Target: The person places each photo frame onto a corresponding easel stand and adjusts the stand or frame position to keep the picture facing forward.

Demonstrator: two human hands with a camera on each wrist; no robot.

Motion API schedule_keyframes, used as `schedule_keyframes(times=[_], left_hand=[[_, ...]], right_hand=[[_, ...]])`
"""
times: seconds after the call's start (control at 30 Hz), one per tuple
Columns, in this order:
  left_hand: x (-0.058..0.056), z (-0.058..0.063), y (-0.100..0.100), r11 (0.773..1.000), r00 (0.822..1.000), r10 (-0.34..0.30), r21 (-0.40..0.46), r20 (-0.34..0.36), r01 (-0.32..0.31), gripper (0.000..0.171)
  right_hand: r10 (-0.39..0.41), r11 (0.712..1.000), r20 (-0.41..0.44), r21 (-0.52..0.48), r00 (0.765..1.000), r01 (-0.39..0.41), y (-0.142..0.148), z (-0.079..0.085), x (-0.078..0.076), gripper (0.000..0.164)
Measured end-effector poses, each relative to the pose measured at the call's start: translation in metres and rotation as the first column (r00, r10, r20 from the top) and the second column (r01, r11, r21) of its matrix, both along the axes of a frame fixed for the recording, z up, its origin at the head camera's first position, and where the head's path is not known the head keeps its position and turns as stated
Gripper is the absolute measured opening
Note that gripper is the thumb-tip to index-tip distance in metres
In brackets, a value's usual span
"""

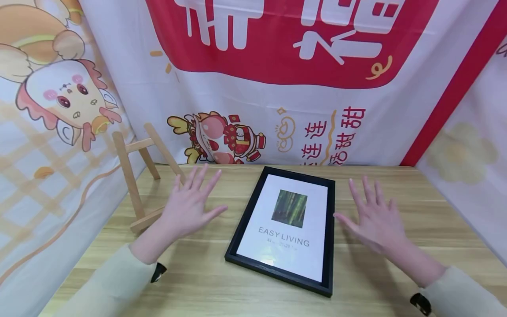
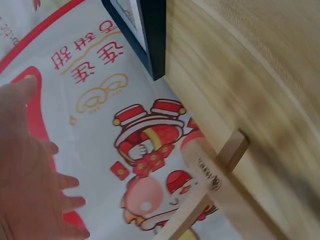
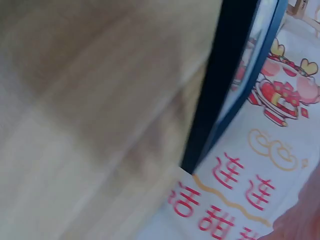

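Note:
A black picture frame (image 1: 328, 246) lies flat on the wooden table, its white insert reading "EASY LIVING" below a small green picture. To its left, my left hand (image 1: 190, 204) hovers with fingers spread, holding nothing. Behind that hand stands a small wooden easel (image 1: 132, 185), partly covered by it in the head view. On the other side of the picture frame, my right hand (image 1: 374, 220) is spread too, with its thumb near the frame's right edge. In the left wrist view the easel (image 2: 235, 195) shows close by, and the right wrist view shows the frame's black side (image 3: 215, 90).
A white cloth (image 1: 222, 97) with red print and cartoon figures hangs behind the table (image 1: 206, 281). Similar printed cloths close off the left side (image 1: 47, 176) and the right side (image 1: 475, 185).

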State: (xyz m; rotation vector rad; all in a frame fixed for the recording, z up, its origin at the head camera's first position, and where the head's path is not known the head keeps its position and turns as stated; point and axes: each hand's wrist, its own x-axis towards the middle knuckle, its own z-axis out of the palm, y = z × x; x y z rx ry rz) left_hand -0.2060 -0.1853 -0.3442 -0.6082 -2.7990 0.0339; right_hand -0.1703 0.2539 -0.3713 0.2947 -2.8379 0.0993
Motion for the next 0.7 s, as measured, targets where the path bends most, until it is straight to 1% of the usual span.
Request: schedule_keyframes(times=[0.07, 0.13, 0.2, 0.27, 0.37, 0.43, 0.47, 0.53, 0.63, 0.7], left_hand=[[-0.01, -0.006, 0.003, 0.998, 0.998, -0.04, 0.047, 0.052, 0.038, 0.09], [-0.019, -0.013, 0.007, 0.992, 0.99, -0.09, 0.102, 0.112, 0.079, 0.092], [-0.028, -0.022, 0.011, 0.979, 0.974, -0.136, 0.174, 0.179, 0.104, 0.094], [-0.037, -0.031, 0.015, 0.957, 0.951, -0.188, 0.263, 0.246, 0.121, 0.096], [-0.049, -0.045, 0.022, 0.912, 0.907, -0.243, 0.4, 0.344, 0.093, 0.097], [-0.054, -0.051, 0.026, 0.88, 0.876, -0.279, 0.471, 0.393, 0.069, 0.098], [-0.057, -0.054, 0.028, 0.868, 0.864, -0.289, 0.493, 0.413, 0.055, 0.097], [-0.062, -0.059, 0.03, 0.854, 0.842, -0.303, 0.52, 0.446, 0.033, 0.096], [-0.068, -0.064, 0.032, 0.838, 0.812, -0.312, 0.545, 0.494, -0.01, 0.095], [-0.072, -0.069, 0.034, 0.834, 0.793, -0.31, 0.55, 0.524, -0.037, 0.095]], right_hand=[[-0.005, 0.999, 0.034, -0.047, 0.999, 0.006, 0.0, -0.005, 0.0, 0.094], [-0.003, 0.995, 0.066, -0.101, 0.998, 0.01, 0.0, -0.011, 0.0, 0.094], [0.0, 0.987, 0.099, -0.16, 0.995, 0.016, -0.001, -0.019, 0.0, 0.093], [0.001, 0.977, 0.113, -0.213, 0.994, 0.023, -0.001, -0.026, 0.0, 0.094], [0.003, 0.956, 0.144, -0.292, 0.99, 0.04, -0.002, -0.035, 0.001, 0.095], [0.01, 0.936, 0.181, -0.349, 0.983, 0.055, -0.002, -0.04, 0.003, 0.094], [0.021, 0.923, 0.202, -0.38, 0.979, 0.059, -0.002, -0.042, 0.004, 0.093], [0.045, 0.896, 0.245, -0.439, 0.969, 0.07, -0.001, -0.046, 0.006, 0.091], [0.087, 0.861, 0.278, -0.504, 0.956, 0.068, -0.001, -0.052, 0.006, 0.089], [0.104, 0.843, 0.295, -0.532, 0.95, 0.073, -0.001, -0.055, 0.005, 0.09]])
